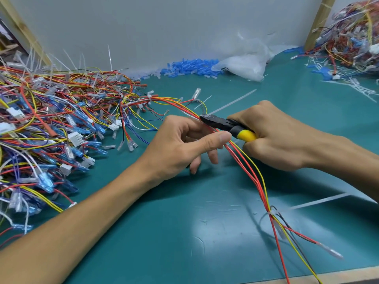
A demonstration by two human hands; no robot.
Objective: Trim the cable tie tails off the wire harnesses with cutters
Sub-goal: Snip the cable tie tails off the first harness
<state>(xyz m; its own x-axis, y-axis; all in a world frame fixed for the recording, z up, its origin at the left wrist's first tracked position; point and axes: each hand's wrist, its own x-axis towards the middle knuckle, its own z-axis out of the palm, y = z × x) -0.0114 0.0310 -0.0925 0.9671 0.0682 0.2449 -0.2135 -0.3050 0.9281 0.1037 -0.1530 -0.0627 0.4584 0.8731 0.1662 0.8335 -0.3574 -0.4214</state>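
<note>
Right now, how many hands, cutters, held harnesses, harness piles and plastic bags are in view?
Hands: 2, left hand, right hand
Cutters: 1
Held harness: 1
Piles: 2, left pile, right pile
Bag: 1
Total: 7

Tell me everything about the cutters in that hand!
The cutters have a dark, metal-looking head and a black and yellow handle. The right hand grips the handle, hiding most of it. The nose points left, its tip at the red and yellow wires that the left hand pinches, beside a white tie tail.
</note>
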